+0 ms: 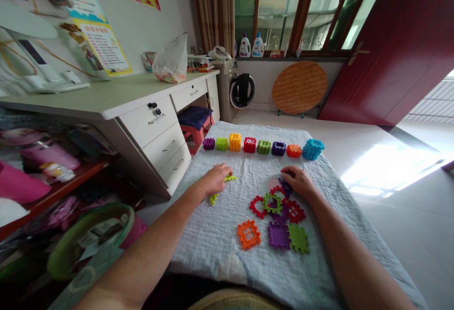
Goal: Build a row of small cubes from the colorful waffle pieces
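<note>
My left hand (215, 179) rests on the cloth-covered table at centre left, its fingers curled over a yellow-green piece (230, 178); another yellow-green piece (213, 199) lies just below the palm. On the right, my right hand (298, 180) has its fingers bent over a dark purple piece (284, 187) at the top of a loose pile. In that pile are a red ring-like piece (257, 207), a green frame (272, 203) and a red window piece (295, 211). Nearer me lie an orange piece (248, 234), a purple square (278, 235) and a green square (299, 238).
Several small coloured blocks, from a purple one (209, 144) to a blue one (313, 149), stand in a row along the table's far side. A white desk (142, 97) is at the left, with a stool (196, 118) beside it. A red door (383, 50) is at the right.
</note>
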Demonstrator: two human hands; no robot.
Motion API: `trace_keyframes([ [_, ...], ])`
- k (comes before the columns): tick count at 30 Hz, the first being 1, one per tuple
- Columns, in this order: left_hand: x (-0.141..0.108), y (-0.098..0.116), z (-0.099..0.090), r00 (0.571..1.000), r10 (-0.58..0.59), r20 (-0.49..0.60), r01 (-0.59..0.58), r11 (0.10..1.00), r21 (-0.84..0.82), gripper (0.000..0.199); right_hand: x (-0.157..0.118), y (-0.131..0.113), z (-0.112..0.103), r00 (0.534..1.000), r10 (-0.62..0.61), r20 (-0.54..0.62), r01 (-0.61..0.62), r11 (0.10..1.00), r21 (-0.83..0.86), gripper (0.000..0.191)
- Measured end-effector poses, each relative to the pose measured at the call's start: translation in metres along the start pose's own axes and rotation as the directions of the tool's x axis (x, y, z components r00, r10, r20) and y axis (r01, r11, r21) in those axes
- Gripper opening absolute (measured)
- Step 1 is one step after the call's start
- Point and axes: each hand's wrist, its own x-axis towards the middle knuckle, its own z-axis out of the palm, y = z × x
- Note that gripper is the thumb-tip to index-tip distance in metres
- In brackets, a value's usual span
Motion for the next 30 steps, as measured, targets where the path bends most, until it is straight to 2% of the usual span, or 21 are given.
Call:
trace_keyframes([
  [2, -0.008, 0.000, -0.005, 0.999, 0.020, 0.036, -0.018, 0.999, -0.040, 0.051, 0.000, 0.000, 0.000, 1.000, 0.004, 0.009, -0.004, 1.000, -0.004, 0.027],
  [4, -0.019, 0.002, -0.016, 1.000, 0.005, -0.006, -0.005, 0.998, -0.057, 0.056, 0.000, 0.000, -0.001, 1.000, 0.008, 0.017, -0.008, 1.000, -0.009, 0.027],
  [6, -0.033, 0.004, -0.026, 0.997, -0.046, -0.060, 0.042, 0.997, -0.063, 0.052, 0.000, 0.000, -0.001, 1.000, 0.006, 0.018, -0.006, 1.000, -0.012, 0.027],
  [8, -0.048, 0.006, -0.032, 0.993, -0.106, -0.052, 0.102, 0.993, -0.066, 0.041, 0.000, 0.002, 0.000, 1.000, 0.004, 0.015, -0.004, 1.000, -0.013, 0.027],
  [10, -0.062, 0.009, -0.032, 0.987, -0.160, -0.007, 0.159, 0.985, -0.061, 0.038, 0.000, 0.003, 0.001, 1.000, 0.006, 0.015, -0.006, 1.000, -0.007, 0.027],
  [13, -0.076, 0.016, -0.023, 0.972, -0.233, 0.019, 0.234, 0.971, -0.046, 0.046, 0.001, 0.006, 0.002, 1.000, 0.015, 0.016, -0.015, 1.000, 0.008, 0.027],
  [18, -0.079, 0.021, -0.010, 0.944, -0.329, -0.009, 0.328, 0.943, -0.049, 0.043, 0.001, 0.007, 0.003, 1.000, 0.006, 0.018, -0.006, 1.000, 0.012, 0.028],
  [23, -0.078, 0.021, -0.011, 0.940, -0.340, 0.001, 0.340, 0.940, -0.031, 0.036, 0.000, 0.004, 0.002, 1.000, 0.013, 0.005, -0.013, 1.000, 0.019, 0.027],
  [26, -0.079, 0.025, -0.012, 0.934, -0.357, 0.004, 0.356, 0.934, 0.042, 0.033, 0.000, 0.003, 0.002, 1.000, 0.018, 0.007, -0.018, 1.000, 0.022, 0.028],
  [30, -0.080, 0.032, -0.011, 0.923, -0.384, -0.040, 0.385, 0.909, 0.161, 0.043, 0.000, 0.001, 0.001, 1.000, 0.006, 0.002, -0.006, 1.000, 0.007, 0.029],
])
